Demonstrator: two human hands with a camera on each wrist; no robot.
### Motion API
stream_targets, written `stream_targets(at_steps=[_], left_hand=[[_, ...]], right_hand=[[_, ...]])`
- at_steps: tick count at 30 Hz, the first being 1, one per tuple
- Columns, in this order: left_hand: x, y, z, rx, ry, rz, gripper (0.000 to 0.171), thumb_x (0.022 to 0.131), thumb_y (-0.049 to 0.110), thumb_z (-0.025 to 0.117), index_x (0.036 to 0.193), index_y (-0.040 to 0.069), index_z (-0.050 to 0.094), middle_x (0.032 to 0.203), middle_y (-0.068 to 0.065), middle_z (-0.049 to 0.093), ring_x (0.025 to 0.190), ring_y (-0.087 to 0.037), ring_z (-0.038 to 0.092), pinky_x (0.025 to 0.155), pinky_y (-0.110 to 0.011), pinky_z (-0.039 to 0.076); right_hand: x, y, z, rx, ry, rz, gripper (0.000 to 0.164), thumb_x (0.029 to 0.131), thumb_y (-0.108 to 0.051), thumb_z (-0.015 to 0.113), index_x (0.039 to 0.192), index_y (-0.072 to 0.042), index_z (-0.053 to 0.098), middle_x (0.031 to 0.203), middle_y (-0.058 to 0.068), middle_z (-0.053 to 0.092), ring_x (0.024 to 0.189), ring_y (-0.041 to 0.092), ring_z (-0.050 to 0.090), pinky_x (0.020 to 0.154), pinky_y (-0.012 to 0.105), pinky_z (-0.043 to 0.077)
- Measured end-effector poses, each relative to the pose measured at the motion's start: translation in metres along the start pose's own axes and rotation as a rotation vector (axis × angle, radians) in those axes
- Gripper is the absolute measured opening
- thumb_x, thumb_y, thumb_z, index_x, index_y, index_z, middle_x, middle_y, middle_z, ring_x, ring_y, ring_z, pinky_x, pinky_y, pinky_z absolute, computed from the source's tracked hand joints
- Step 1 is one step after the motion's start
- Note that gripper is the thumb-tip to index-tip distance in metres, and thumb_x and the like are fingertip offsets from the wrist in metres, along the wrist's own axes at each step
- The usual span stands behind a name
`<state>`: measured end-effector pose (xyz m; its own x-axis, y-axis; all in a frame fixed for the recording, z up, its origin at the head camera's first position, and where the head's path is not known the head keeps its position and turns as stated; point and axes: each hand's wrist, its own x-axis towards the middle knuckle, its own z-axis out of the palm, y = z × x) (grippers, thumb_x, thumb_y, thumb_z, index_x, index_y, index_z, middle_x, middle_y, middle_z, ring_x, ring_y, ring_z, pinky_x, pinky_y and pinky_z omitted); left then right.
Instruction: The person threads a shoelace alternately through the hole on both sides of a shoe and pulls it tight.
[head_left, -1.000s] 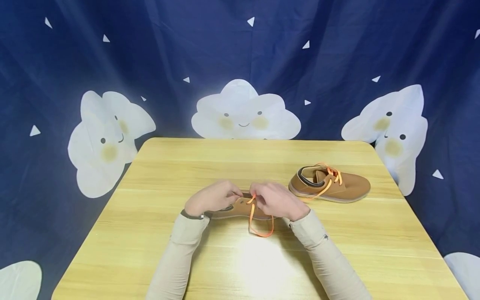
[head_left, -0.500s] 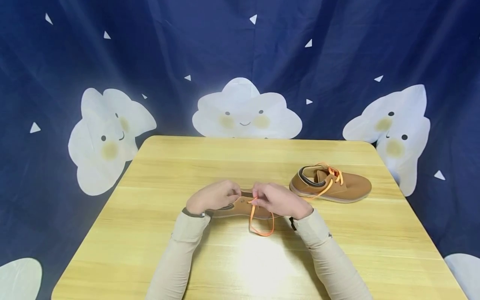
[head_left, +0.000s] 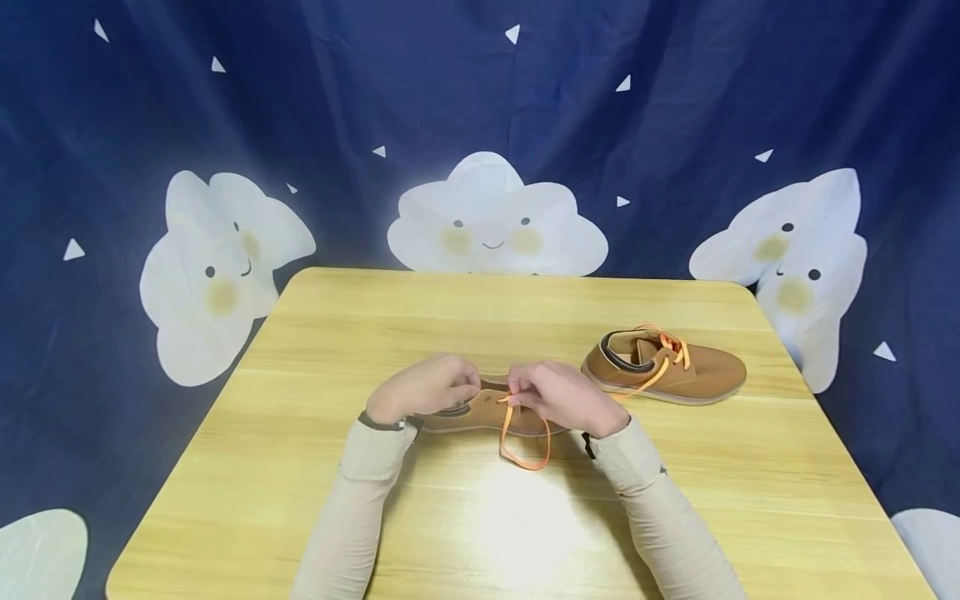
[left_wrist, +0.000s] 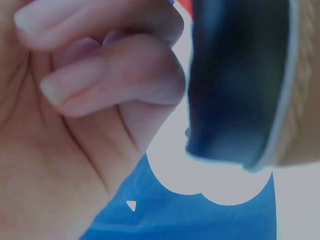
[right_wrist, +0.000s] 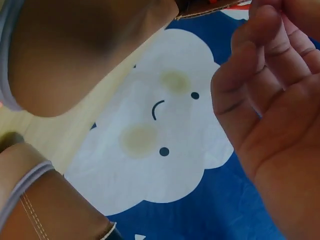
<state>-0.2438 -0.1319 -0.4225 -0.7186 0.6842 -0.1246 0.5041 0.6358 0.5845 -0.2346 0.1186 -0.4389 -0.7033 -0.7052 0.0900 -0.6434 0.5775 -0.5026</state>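
Two hands met over a low tan shoe [head_left: 482, 416] of leather-like material with a dark-lined collar, which sat sole-down on the pale wood-grain table [head_left: 337, 329]. The right hand [head_left: 570, 397] had its thumb and fingertips drawn together by the eyelets, apparently pinching a thin orange lace [head_left: 529, 467], whose slack hung in a loop over the shoe's near side. The left hand [head_left: 425, 389] curled at the shoe's opening; its fingertips were hidden, so whether it pinched the tongue could not be told. The shoe looked light, with a bendable upper and firmer sole, best steadied by the eyelet flap or collar. The lace seemed soft and limp, best taken close to the eyelet. A matching tan shoe with orange laces [head_left: 708, 373] stood beyond the right hand.
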Motion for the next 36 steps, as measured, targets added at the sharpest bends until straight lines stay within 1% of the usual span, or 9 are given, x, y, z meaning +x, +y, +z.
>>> stream_targets(at_steps=[5, 8, 12, 17, 20, 24, 27, 32, 36], left_hand=[[0.002, -0.004, 0.001, -0.031, -0.017, 0.000, 0.017, 0.101, 0.011, 0.061, 0.102, 0.003, 0.076, 0.067, 0.007, 0.054, 0.053, -0.003, 0.044, 0.056, -0.019, 0.041], [0.007, -0.006, 0.003, -0.051, -0.040, 0.022, 0.019, 0.102, 0.008, 0.059, 0.102, 0.000, 0.076, 0.066, 0.008, 0.049, 0.051, -0.002, 0.041, 0.055, -0.018, 0.039], [0.009, -0.008, 0.005, -0.095, -0.060, 0.020, 0.020, 0.102, 0.005, 0.057, 0.107, -0.002, 0.075, 0.061, 0.008, 0.044, 0.047, -0.003, 0.037, 0.052, -0.017, 0.035], [0.009, -0.009, 0.006, -0.104, -0.050, 0.011, 0.021, 0.101, 0.004, 0.057, 0.112, -0.002, 0.074, 0.064, 0.008, 0.050, 0.048, -0.003, 0.037, 0.053, -0.016, 0.037], [0.008, -0.008, 0.006, -0.107, -0.044, 0.014, 0.019, 0.100, 0.005, 0.060, 0.110, -0.001, 0.075, 0.066, 0.007, 0.054, 0.048, -0.003, 0.038, 0.056, -0.016, 0.041], [0.006, -0.006, 0.004, -0.124, -0.048, 0.015, 0.016, 0.100, 0.009, 0.064, 0.105, 0.000, 0.077, 0.064, 0.007, 0.056, 0.047, -0.003, 0.040, 0.054, -0.018, 0.042], [0.006, -0.007, 0.004, -0.133, -0.053, 0.023, 0.016, 0.099, 0.008, 0.065, 0.099, 0.001, 0.080, 0.059, 0.007, 0.056, 0.044, -0.003, 0.040, 0.051, -0.018, 0.041], [0.007, -0.010, 0.004, -0.123, -0.056, 0.049, 0.021, 0.099, 0.006, 0.063, 0.088, 0.003, 0.081, 0.051, 0.008, 0.051, 0.042, -0.002, 0.042, 0.056, -0.016, 0.045], [0.005, -0.008, 0.002, -0.116, -0.051, 0.052, 0.027, 0.098, 0.006, 0.061, 0.077, 0.008, 0.076, 0.051, 0.009, 0.050, 0.045, -0.002, 0.043, 0.056, -0.018, 0.042]], right_hand=[[-0.001, -0.003, 0.000, 0.095, -0.072, 0.060, 0.013, 0.099, -0.020, 0.070, 0.088, -0.017, 0.065, 0.063, -0.010, 0.059, 0.052, 0.000, 0.047, 0.052, 0.020, 0.042], [-0.001, -0.004, 0.001, 0.188, -0.119, 0.109, 0.016, 0.103, -0.021, 0.065, 0.090, -0.011, 0.067, 0.060, -0.001, 0.062, 0.047, 0.002, 0.048, 0.047, 0.021, 0.041], [0.000, -0.006, 0.005, 0.262, -0.129, 0.163, 0.023, 0.106, -0.020, 0.060, 0.093, -0.003, 0.068, 0.058, 0.009, 0.064, 0.045, 0.006, 0.052, 0.047, 0.021, 0.041], [0.001, -0.009, 0.009, 0.329, -0.137, 0.206, 0.022, 0.106, -0.014, 0.057, 0.093, 0.002, 0.064, 0.057, 0.003, 0.059, 0.046, 0.014, 0.055, 0.047, 0.021, 0.043], [-0.001, -0.009, 0.007, 0.263, -0.121, 0.187, 0.016, 0.106, -0.014, 0.057, 0.096, -0.003, 0.063, 0.060, -0.001, 0.057, 0.048, 0.012, 0.054, 0.051, 0.021, 0.044], [-0.004, -0.010, 0.004, 0.047, -0.037, 0.117, 0.008, 0.105, -0.017, 0.060, 0.099, -0.013, 0.062, 0.064, -0.008, 0.054, 0.052, 0.004, 0.048, 0.053, 0.020, 0.041], [-0.005, -0.011, 0.004, -0.042, 0.007, 0.078, 0.006, 0.104, -0.019, 0.063, 0.100, -0.015, 0.062, 0.066, -0.010, 0.053, 0.054, 0.001, 0.044, 0.051, 0.019, 0.039], [-0.003, -0.013, 0.006, -0.061, 0.010, 0.083, 0.009, 0.100, -0.024, 0.069, 0.094, -0.017, 0.066, 0.066, -0.012, 0.058, 0.052, -0.002, 0.048, 0.049, 0.020, 0.039], [-0.001, -0.014, 0.006, -0.096, 0.001, 0.079, 0.007, 0.097, -0.021, 0.073, 0.091, -0.019, 0.070, 0.071, -0.014, 0.063, 0.055, -0.002, 0.048, 0.051, 0.020, 0.040]])
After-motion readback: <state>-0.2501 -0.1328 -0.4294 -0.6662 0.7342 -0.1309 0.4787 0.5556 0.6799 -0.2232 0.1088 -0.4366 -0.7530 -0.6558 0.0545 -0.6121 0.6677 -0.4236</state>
